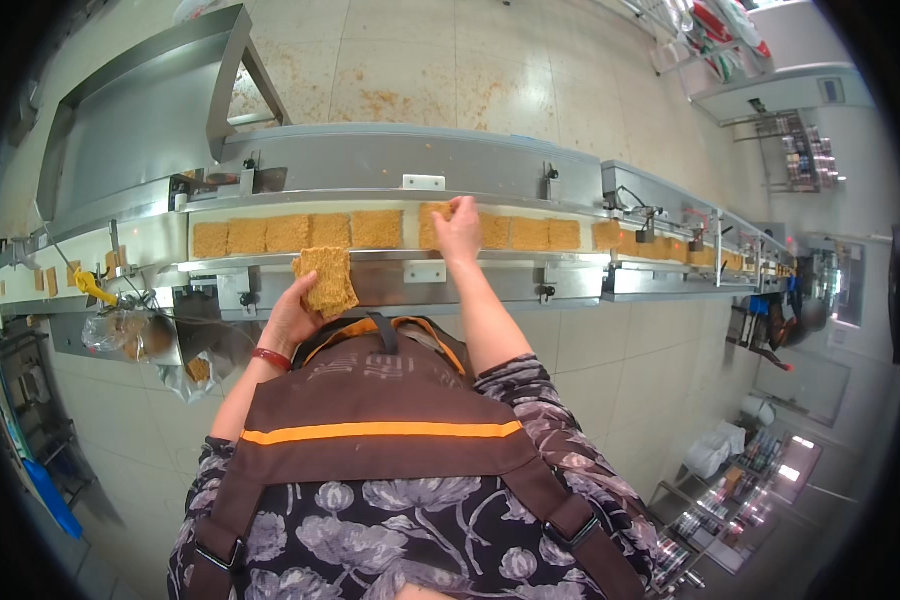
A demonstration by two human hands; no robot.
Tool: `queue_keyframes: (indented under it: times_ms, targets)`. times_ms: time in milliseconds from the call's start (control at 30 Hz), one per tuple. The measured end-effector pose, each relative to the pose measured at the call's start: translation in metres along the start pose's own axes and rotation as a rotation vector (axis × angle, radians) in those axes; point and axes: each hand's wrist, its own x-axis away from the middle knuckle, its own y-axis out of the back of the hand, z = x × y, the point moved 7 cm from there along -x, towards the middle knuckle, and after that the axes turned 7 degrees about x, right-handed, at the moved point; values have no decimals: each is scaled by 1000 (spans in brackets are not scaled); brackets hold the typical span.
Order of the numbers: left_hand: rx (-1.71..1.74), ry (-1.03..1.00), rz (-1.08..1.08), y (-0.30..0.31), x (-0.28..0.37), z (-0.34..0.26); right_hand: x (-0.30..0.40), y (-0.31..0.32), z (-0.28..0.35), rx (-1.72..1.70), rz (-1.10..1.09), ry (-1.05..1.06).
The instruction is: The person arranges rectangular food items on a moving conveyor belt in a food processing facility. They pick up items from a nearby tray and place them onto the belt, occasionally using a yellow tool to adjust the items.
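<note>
My left hand (292, 311) holds a small stack of square golden-brown dry food slabs (328, 281), rough and noodle-like in texture, just over the near rail of the conveyor. On the pale conveyor belt (411, 238), my right hand (461, 231) pinches the upper right part of another slab (429, 226) that lies within the row. To its left several slabs (289, 234) lie almost edge to edge. More slabs (529, 233) continue to the right, partly covered by my right hand at their near end.
Metal rails (495, 256) run along both belt sides, with black-knobbed clamps (551, 176). Beyond stands a stainless steel tray table (142, 97). A yellow-handled part (90, 285) and plastic bags (187, 379) are at left. Farther right, sensors (649, 225) overhang the belt; crumbs litter the floor (390, 97).
</note>
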Motion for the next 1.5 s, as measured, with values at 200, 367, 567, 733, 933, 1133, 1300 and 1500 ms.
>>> queue_keyframes:
  times_ms: [200,367,567,733,933,1133,1300,1500]
  targets:
    - [5,10,37,-10,-10,10,-8,37,-121,-681,-34,-333]
    - [33,23,64,-23,-19,18,7,58,-114,258,-34,133]
    - [14,14,35,-16,-17,17,30,31,-40,230,54,390]
    - [34,-18,16,-5,-8,8,69,-1,22,421,-40,525]
    - [77,-57,38,5,9,-1,66,10,-3,549,50,532]
    - [140,-92,46,15,13,-5,47,35,-39,586,-9,425]
    - [162,-124,57,17,32,-20,52,2,25,397,70,514]
    - [160,-140,63,41,48,-39,77,-65,153,281,101,759]
